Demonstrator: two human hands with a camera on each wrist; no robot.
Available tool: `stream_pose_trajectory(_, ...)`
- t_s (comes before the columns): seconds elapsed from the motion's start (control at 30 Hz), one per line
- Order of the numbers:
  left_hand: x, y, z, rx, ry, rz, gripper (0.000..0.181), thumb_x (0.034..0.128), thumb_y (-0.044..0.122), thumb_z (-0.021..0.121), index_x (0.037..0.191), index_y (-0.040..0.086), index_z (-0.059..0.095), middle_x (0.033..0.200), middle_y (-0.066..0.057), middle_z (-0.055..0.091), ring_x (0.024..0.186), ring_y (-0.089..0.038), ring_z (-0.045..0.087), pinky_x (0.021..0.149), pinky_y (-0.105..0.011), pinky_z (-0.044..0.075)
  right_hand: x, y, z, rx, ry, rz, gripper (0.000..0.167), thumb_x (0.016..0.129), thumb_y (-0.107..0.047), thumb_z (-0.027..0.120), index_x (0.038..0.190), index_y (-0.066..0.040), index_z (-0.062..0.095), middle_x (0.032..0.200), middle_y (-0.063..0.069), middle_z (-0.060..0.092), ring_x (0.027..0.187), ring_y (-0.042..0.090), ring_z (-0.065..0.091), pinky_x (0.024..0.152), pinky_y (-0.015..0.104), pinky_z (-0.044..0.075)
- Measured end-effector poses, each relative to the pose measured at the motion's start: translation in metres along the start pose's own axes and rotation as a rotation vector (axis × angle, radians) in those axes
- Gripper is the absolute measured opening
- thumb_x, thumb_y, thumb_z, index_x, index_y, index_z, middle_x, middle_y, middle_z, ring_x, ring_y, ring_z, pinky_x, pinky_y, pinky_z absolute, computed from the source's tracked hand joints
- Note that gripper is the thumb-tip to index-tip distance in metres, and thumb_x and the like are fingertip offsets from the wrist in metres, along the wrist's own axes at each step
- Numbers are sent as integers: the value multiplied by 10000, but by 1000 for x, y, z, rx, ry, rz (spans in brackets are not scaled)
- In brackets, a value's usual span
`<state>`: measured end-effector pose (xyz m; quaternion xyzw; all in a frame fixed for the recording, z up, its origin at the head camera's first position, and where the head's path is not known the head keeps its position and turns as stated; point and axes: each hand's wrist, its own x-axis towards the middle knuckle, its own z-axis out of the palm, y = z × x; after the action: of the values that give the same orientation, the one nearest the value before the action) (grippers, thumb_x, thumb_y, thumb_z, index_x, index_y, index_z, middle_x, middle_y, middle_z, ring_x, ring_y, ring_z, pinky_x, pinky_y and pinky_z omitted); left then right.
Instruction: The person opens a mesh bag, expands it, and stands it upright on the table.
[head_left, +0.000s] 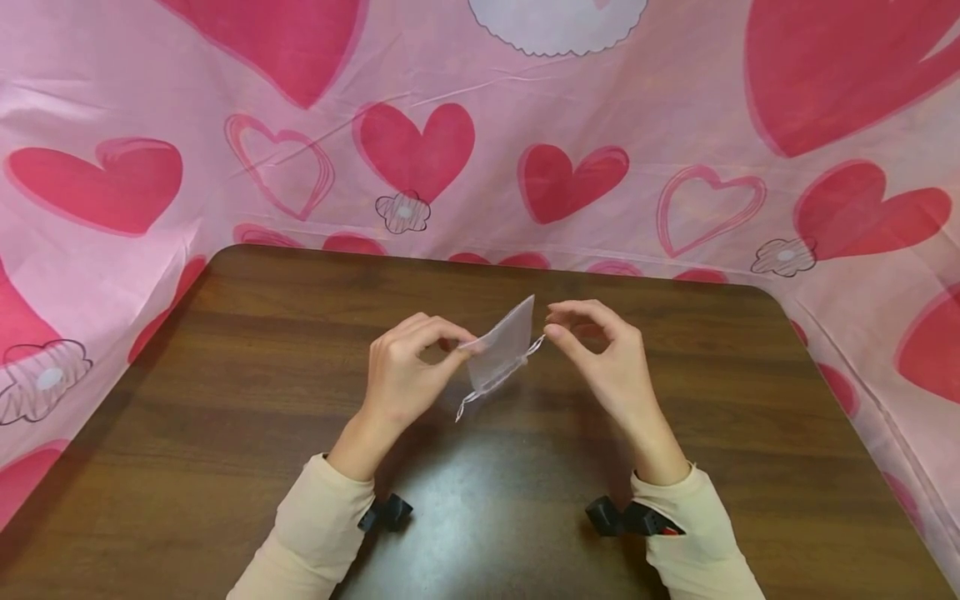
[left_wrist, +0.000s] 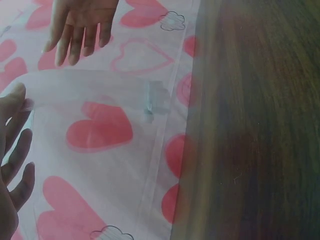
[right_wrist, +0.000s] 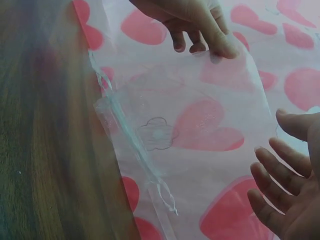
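A small sheer white drawstring bag [head_left: 501, 346] hangs in the air above the table, its cord loops sticking out at both ends of its lower edge. My left hand [head_left: 408, 367] pinches one edge of it between thumb and fingers. In the right wrist view the bag [right_wrist: 200, 110] spreads out see-through, the left hand [right_wrist: 197, 22] gripping its top edge. Just beside the bag's other side, my right hand [head_left: 611, 358] has relaxed, bent fingers; the right wrist view shows this hand [right_wrist: 295, 175] apart from the bag with nothing in its fingers.
A dark brown wooden table [head_left: 225, 400] lies beneath both hands. Pink cloth [head_left: 495, 83] with red hearts hangs behind it and at both sides. Black wrist devices sit at the left cuff and the right cuff.
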<state>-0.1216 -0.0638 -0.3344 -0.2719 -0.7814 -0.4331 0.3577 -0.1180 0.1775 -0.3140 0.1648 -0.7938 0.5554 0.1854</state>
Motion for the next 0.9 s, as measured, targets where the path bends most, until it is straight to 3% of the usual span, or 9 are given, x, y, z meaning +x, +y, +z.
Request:
stream_pose_trajectory(0.17, 0, 0, 0, -36, -12, 29, 159, 732, 226, 881, 797, 160, 752, 685, 86, 656, 633, -87, 549, 550, -299, 416, 0, 2, 2, 7, -39, -9, 263, 850, -23, 767, 1107, -37, 718, 1008, 93, 702, 905, 138, 626, 827, 250, 491)
stream_pose_trajectory(0.33, 0, -1, 0, -75, -36, 61, 231, 818, 378, 777, 801, 150, 743, 712, 76, 679, 649, -96, 566, 569, -318, 456, -2, 2, 4, -19, -99, 21, 305, 841, -53, 784, 1138, -79, 718, 1014, 47, 703, 904, 167, 614, 834, 278, 475)
stream_pose_trajectory(0.57, 1, 1, 0, -56, -62, 40, 352, 865, 499, 684, 792, 157, 727, 695, 83, 644, 658, -85, 549, 565, -324, 454, -6, -1, 7, -27, -133, 15, 174, 818, -60, 808, 977, -67, 739, 916, 17, 713, 885, 150, 626, 816, 277, 477)
stream_pose_trajectory(0.73, 0, 3, -1, -56, -141, 2, 304, 941, 450, 653, 876, 169, 751, 735, 89, 643, 677, -62, 525, 577, -324, 457, -6, -1, 8, 16, -128, -5, 94, 819, -34, 797, 896, -69, 757, 854, 0, 723, 817, 154, 648, 741, 254, 504)
stream_pose_trajectory(0.9, -2, 5, -3, -46, -252, -27, 134, 917, 294, 714, 1003, 211, 775, 818, 113, 678, 693, -43, 511, 571, -329, 452, -7, -1, 8, -6, -158, -15, 76, 835, -31, 777, 898, -72, 765, 858, 0, 724, 763, 154, 634, 643, 236, 506)
